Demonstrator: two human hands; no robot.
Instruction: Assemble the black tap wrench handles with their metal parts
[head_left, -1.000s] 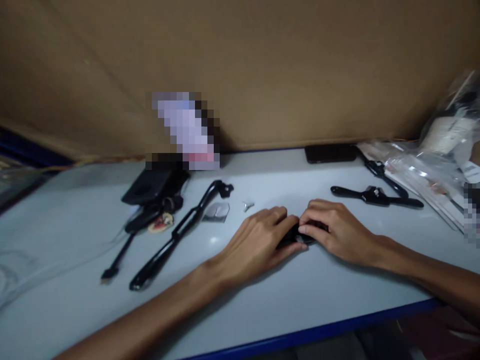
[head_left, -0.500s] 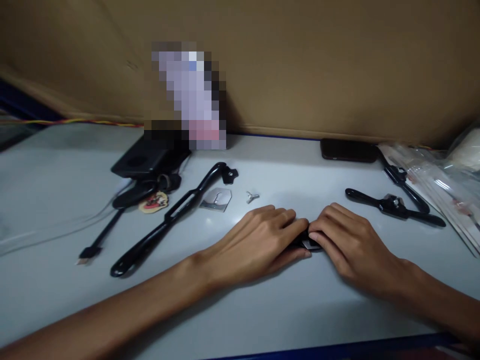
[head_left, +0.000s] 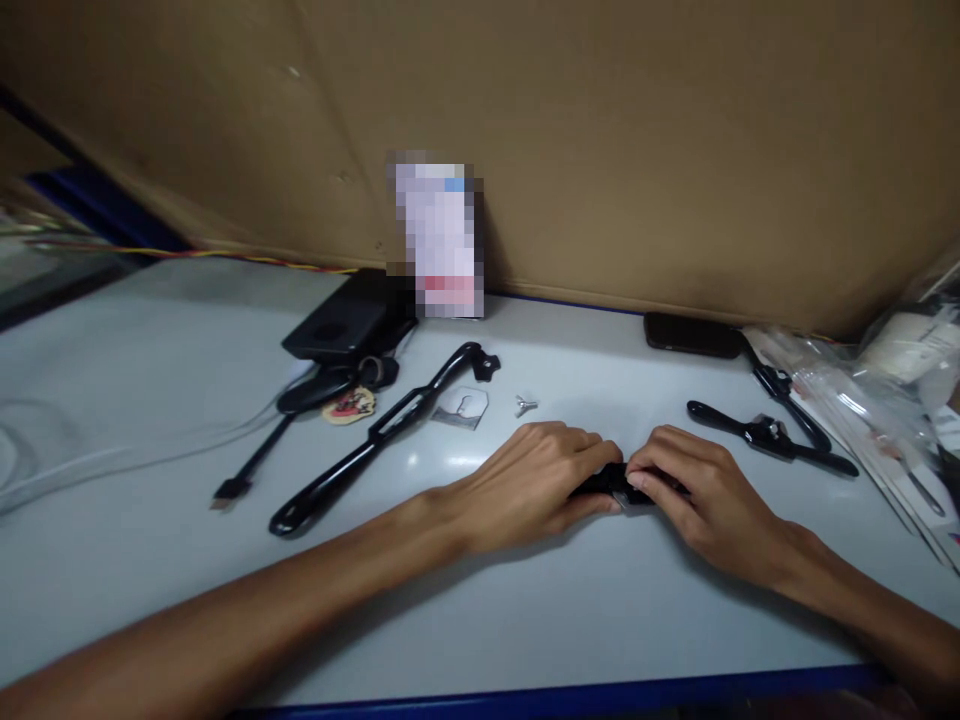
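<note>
My left hand (head_left: 536, 480) is wrapped round the left part of a black tool (head_left: 637, 497) with a metal blade edge. My right hand (head_left: 697, 495) pinches the same tool's right part, its fingertips near the middle, where the fingers hide most of it. Left of my hands a long black handled frame (head_left: 337, 470) lies diagonally, a small black plate (head_left: 487, 367) at its upper end. Beside it are a flat metal blade (head_left: 463, 408) and a silver wing screw (head_left: 526, 405).
Two black handled tools, one nearer (head_left: 772, 437) and one behind (head_left: 795, 405), lie at the right by plastic bags (head_left: 862, 400). A dark phone (head_left: 691, 335) is at the back. A black box (head_left: 337, 318), a cable (head_left: 259, 460) and a cardboard wall (head_left: 600, 150) are also in view.
The view has shifted, so the things on the left of the table appear further right. Both my hands stay on the black tool, nearly in the same pose.
</note>
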